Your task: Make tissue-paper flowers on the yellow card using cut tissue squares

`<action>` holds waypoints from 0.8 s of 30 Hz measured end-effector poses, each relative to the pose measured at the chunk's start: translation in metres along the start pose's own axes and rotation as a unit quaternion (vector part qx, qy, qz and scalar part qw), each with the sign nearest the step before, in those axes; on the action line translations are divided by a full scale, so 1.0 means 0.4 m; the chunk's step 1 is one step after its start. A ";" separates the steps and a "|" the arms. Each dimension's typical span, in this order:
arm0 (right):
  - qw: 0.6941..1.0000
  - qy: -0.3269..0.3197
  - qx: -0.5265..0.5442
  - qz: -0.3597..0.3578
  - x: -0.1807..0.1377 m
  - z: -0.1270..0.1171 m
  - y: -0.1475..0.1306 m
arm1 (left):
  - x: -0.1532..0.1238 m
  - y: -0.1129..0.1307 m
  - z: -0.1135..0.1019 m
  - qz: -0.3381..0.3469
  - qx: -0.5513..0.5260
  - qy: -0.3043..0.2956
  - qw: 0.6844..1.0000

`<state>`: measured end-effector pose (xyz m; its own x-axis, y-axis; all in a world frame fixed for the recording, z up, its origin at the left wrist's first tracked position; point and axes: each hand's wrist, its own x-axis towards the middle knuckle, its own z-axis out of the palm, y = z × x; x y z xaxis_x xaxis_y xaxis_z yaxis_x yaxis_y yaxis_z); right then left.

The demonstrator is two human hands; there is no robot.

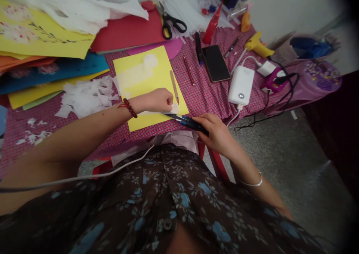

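A yellow sheet of paper (146,123) lies on the table in front of me. My left hand (158,100) is over it, fingers curled closed on a thin piece of white paper (175,108) whose edges show past the knuckles. In my right hand (214,132) is a pair of scissors (185,121) with dark handles, its blades pointing left and reaching the white paper just below my left hand. A pale strip of white paper (134,76) and a small round white piece (150,60) rest on the yellow sheet. Beside them lies a brown pencil-like stick (174,86).
A pile of cut white paper (86,97) is at left, below stacked coloured sheets (70,45). Black-handled scissors (171,24), a red bottle (212,28), a phone (215,63), a white power bank (241,84) and a yellow glue gun (258,45) lie beyond. Cables trail at right.
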<state>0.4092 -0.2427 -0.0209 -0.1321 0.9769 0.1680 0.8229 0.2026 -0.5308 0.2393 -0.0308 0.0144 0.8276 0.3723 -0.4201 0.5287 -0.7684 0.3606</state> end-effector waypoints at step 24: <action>0.999 -0.004 -0.035 0.006 0.019 -0.054 0.097 | 0.009 -0.110 -0.011 0.023 -0.037 -0.023 0.999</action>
<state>0.4521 -0.2287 -0.0222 -0.1255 0.9799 0.1551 0.8613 0.1852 -0.4731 0.2197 0.0066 0.0006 0.8426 0.3125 -0.4386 0.5046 -0.7426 0.4403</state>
